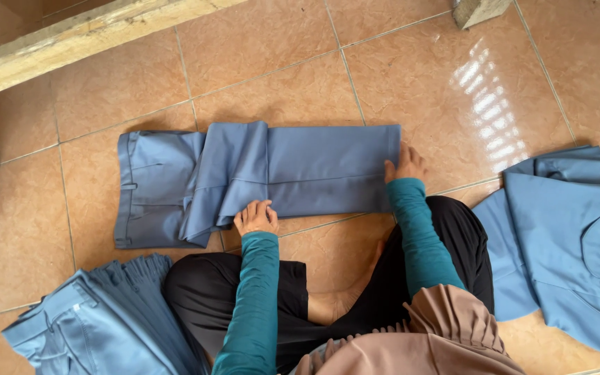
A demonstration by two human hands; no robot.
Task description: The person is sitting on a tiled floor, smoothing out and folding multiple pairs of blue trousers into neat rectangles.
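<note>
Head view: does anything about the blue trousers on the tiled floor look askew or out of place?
Slightly. On the folded blue trousers, the top flap lies at a slant over the waistband end, its edges out of line with the layer beneath. The left hand and right hand rest on the near edge and the hem end. No damage or spill shows.

This looks like a room in a home: a floor of glossy orange-brown ceramic tiles with grout lines, a raw wooden beam along its far-left edge, and blue-grey garments spread flat on the tiles beside a seated person.
</note>
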